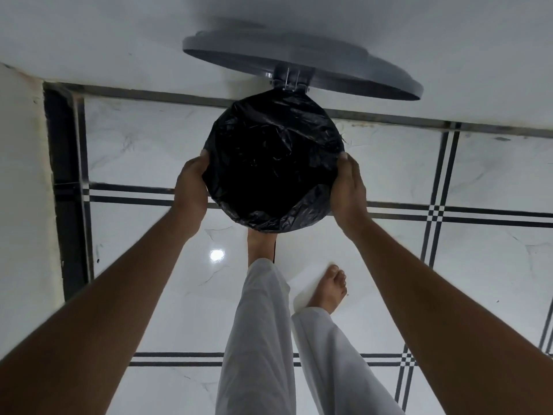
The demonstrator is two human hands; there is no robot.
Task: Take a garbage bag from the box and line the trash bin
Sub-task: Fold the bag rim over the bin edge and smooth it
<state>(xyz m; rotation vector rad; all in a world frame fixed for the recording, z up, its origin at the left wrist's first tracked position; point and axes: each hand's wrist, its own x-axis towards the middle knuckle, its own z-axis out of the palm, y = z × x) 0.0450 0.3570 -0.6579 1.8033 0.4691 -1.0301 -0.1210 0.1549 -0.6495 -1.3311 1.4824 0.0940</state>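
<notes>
A black garbage bag (269, 139) is spread over the round mouth of the trash bin, and its edge is folded down over the rim all around. The bin's body is hidden under the bag. Its grey lid (344, 70) stands raised behind it, against the wall. My left hand (191, 184) presses on the bag at the bin's left side. On the right side my right hand (348, 190) does the same. One bare foot (260, 245) sits at the bin's base, where a pedal would be hidden.
White marble floor tiles (478, 265) with black stripe borders lie all around. A white wall (119, 40) runs behind the bin. At the left stands a white wall edge with a dark strip (64, 175) beside it. My other foot (330, 287) is on the floor to the right.
</notes>
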